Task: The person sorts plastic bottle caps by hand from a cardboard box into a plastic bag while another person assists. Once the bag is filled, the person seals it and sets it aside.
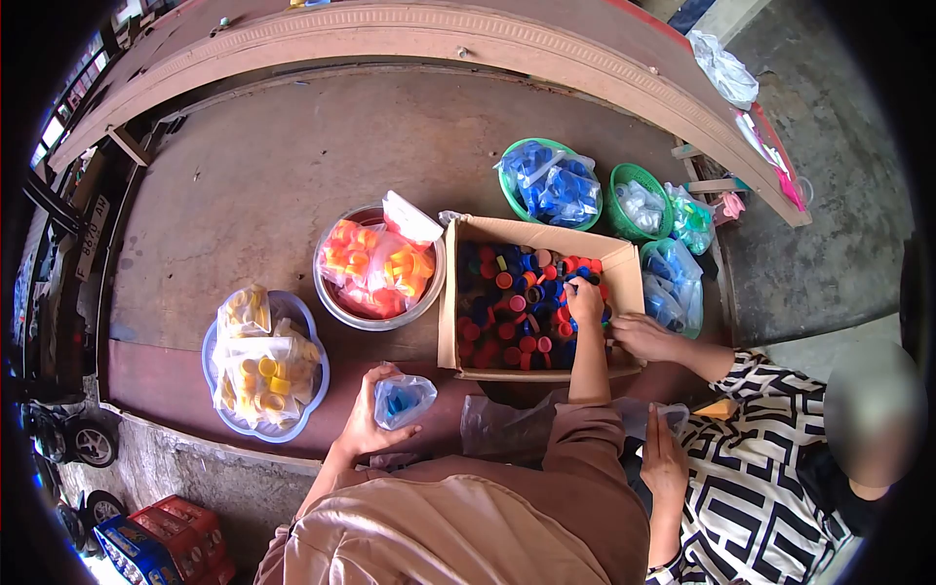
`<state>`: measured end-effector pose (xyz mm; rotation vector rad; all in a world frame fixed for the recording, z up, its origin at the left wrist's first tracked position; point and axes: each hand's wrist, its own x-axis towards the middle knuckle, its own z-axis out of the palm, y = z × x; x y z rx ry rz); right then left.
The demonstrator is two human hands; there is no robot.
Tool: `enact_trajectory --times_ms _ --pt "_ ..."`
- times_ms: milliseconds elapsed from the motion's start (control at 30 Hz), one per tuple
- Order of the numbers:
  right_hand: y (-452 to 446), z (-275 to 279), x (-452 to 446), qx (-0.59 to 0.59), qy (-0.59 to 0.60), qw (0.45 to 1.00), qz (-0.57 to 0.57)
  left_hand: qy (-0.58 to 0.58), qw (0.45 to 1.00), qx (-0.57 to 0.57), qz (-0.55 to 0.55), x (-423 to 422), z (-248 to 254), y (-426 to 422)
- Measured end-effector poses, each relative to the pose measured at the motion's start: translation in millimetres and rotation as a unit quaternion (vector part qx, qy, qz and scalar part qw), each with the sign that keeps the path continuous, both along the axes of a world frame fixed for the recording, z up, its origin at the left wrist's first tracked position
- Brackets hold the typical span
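Observation:
My left hand [369, 417] holds a clear plastic bag [405, 402] with blue caps in it, below the metal bowl. Inside the cardboard box [448, 322], my right hand [585, 302] reaches down among loose red, blue and black bottle caps [527, 343]. Its fingers are pressed together near the caps; what they hold, if anything, is too small to make out. A co-worker's hand [645, 336] lies at the box's right edge, close to my right hand. The co-worker's other hand [665, 460] is by a clear bag lower down.
Left of the box stand a metal bowl [325, 292] of bagged orange caps and a lavender basket [210, 375] of bagged yellow caps. Green baskets [507, 195] with bagged blue and clear items sit behind it. A co-worker in a patterned top [751, 468] is at the right.

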<state>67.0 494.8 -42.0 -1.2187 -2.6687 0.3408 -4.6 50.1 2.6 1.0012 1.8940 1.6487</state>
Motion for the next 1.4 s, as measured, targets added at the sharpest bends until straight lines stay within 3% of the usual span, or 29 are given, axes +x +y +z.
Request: enact_trajectory --times_ms 233,400,700,733,767,833,900,967,1033,1067,1133,1167,1233,1400 --pt "10 -11 9 -0.025 0.199 0.979 0.039 0.02 1.0 -0.009 -0.019 0 2 0" --pt "-8 12 16 -0.025 0.192 0.981 -0.014 0.046 0.999 0.0 -0.025 1 0 -3" --pt "-29 42 9 -0.051 0.161 0.986 0.008 0.072 0.997 0.004 -0.018 3 -2 -8" --pt "-32 38 7 -0.064 0.221 0.972 0.04 0.071 0.997 0.004 -0.017 3 -2 -9" --pt "-33 36 7 -0.244 0.238 0.94 0.026 0.07 0.997 0.004 -0.016 3 -2 -9" --pt "-36 37 3 -0.573 0.246 0.781 -0.003 0.07 0.997 0.005 -0.013 3 -2 -9" --pt "-53 26 -6 -0.603 0.21 0.766 -0.075 0.069 0.997 0.006 -0.013 4 -1 -9" --pt "-50 5 -7 -0.564 0.179 0.791 -0.154 0.078 0.997 0.004 -0.013 4 -1 -9" --pt "-37 -18 -8 -0.382 0.104 0.896 -0.201 0.076 0.997 0.004 -0.012 3 -1 -9" --pt "-30 -31 -7 -0.262 0.124 0.941 -0.172 0.07 0.997 0.006 -0.011 3 -2 -9" --pt "-30 -39 -5 -0.011 0.155 0.982 -0.105 0.061 0.998 0.01 -0.011 4 -3 -10" --pt "-29 -41 -2 -0.029 0.162 0.983 -0.08 0.059 0.998 0.012 -0.011 4 -3 -9" --pt "-60 6 -3 -0.065 0.175 0.982 -0.03 0.059 0.998 0.013 -0.011 5 -3 -9" --pt "-76 22 -2 -0.055 -0.031 0.998 0.015 0.06 0.998 0.011 -0.013 6 1 -8"
